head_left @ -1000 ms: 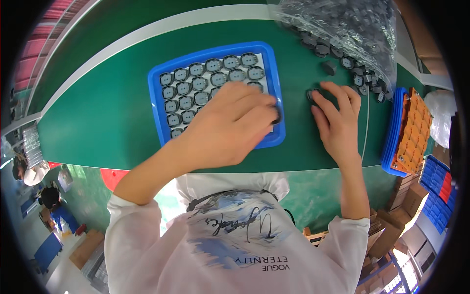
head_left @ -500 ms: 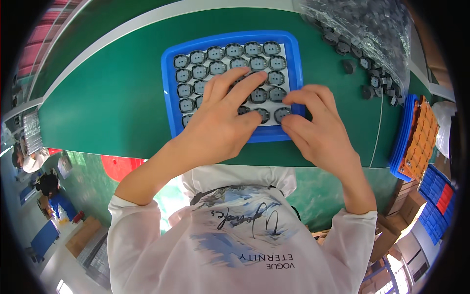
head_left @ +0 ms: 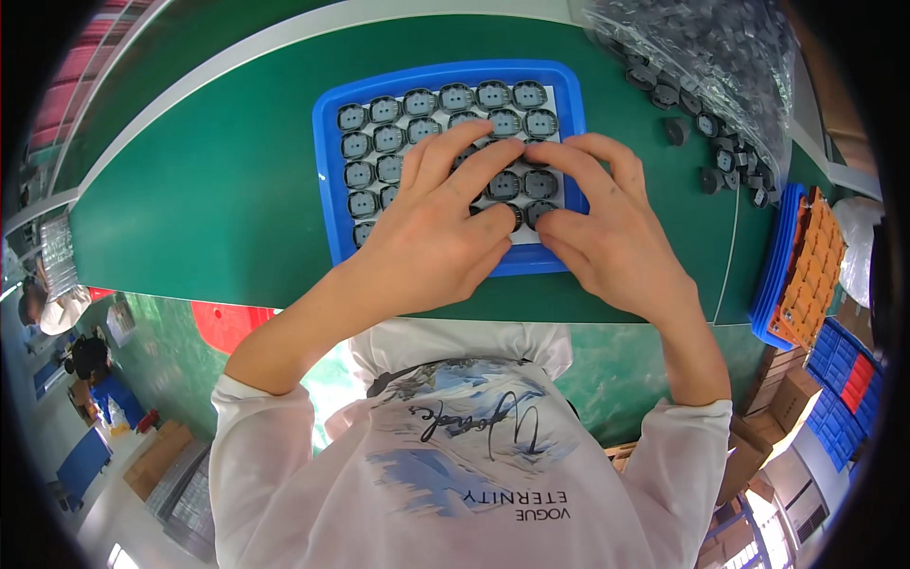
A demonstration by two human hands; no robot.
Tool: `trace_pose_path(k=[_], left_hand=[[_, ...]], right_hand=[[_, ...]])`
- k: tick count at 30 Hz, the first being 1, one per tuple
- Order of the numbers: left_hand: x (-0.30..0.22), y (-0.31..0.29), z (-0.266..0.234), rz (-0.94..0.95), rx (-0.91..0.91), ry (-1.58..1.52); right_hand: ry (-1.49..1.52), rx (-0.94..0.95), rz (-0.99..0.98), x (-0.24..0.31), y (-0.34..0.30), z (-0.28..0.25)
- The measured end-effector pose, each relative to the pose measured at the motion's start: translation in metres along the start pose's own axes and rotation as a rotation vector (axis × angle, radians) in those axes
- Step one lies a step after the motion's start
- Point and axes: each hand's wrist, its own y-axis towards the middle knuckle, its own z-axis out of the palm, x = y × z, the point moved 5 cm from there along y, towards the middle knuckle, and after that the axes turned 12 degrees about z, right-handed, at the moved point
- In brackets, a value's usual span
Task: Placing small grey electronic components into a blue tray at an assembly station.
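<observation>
A blue tray [head_left: 323,180] holds rows of small dark-grey rounded plastic parts [head_left: 457,98] on a white sheet. Across the middle of the rows lies my left hand [head_left: 431,223], fingers stretched and spread, its thumb by the nearest row. My right hand [head_left: 611,223] reaches over the tray's right side. Its index fingertip touches the parts near the left fingertips, and its thumb rests against the corner part [head_left: 539,211]. The right thumb and index are apart, with parts of the right column between them. My hands cover several parts.
The tray stands on a green table [head_left: 218,190]. At the back right a clear plastic bag [head_left: 711,57] spills similar loose parts [head_left: 725,156]. Stacked blue trays [head_left: 777,270] with an orange gridded piece [head_left: 815,270] stand at the right edge. A red stool [head_left: 232,324] is below the table.
My right hand has moved slightly left and its index fingertip has gone farther up the tray. The nearest right corner part has shifted up and left, closer to its neighbours. My left hand barely moves.
</observation>
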Motion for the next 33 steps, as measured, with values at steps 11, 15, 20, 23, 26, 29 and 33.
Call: trace_pose_path(k=[11,15,20,23,26,29,33], left_hand=[[0.038,-0.109,-0.055,-0.631,-0.690,-0.216],[0.029,-0.129,-0.045,-0.802,-0.708,-0.399],[0.019,-0.117,-0.038,-0.762,-0.657,-0.398],[0.024,-0.115,-0.040,-0.729,-0.632,-0.401],[0.029,-0.110,-0.041,-0.774,-0.853,-0.722],[0.032,-0.103,-0.038,-0.803,-0.943,-0.787],[0.055,-0.087,-0.041,-0.799,-0.992,-0.850]], right_hand=[[0.065,0.008,0.038,-0.008,0.002,-0.006],[0.076,0.022,0.054,-0.009,0.002,-0.008],[0.180,-0.162,0.231,-0.007,-0.001,-0.010],[0.373,-0.218,0.504,-0.020,-0.005,-0.006],[0.583,-0.153,0.645,-0.030,-0.006,0.003],[0.600,-0.106,0.604,-0.034,-0.001,-0.003],[0.674,-0.105,0.618,-0.051,0.017,-0.006]])
